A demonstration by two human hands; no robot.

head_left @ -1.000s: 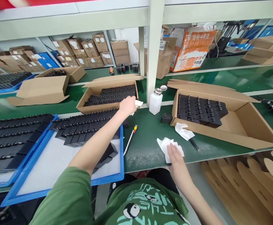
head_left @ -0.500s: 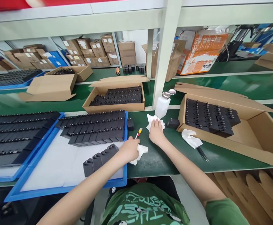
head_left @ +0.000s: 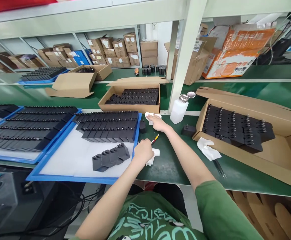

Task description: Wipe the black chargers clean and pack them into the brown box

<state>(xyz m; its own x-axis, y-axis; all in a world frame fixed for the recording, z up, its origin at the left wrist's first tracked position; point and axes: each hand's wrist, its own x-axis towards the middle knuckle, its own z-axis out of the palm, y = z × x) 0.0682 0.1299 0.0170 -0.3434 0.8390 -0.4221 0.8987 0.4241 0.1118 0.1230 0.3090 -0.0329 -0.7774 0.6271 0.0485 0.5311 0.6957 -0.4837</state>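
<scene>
My left hand (head_left: 143, 150) is closed around a crumpled white cloth (head_left: 154, 154) and rests on the green bench at the blue tray's right edge. My right hand (head_left: 156, 122) lies flat, fingers out, on another white cloth (head_left: 149, 116) pressed to the bench just in front of the middle cardboard box (head_left: 130, 107). A small red and yellow pen-like tool (head_left: 155, 138) lies between the two hands. A short row of black plug adapters (head_left: 110, 156) sits on the white sheet in the blue tray (head_left: 73, 175), left of my left hand.
Rows of black adapters (head_left: 109, 125) fill the trays to the left. A white dispenser bottle (head_left: 179, 108) stands by the white shelf post (head_left: 182, 63). A single adapter (head_left: 188, 130), a third white cloth (head_left: 208, 150) and tweezers (head_left: 219, 167) lie beside the large open box (head_left: 260, 160) of adapters.
My right hand slid its cloth left and farther back, from near the bottle to the middle box's front. My left hand with its cloth stayed at the tray's edge. The camera turned left.
</scene>
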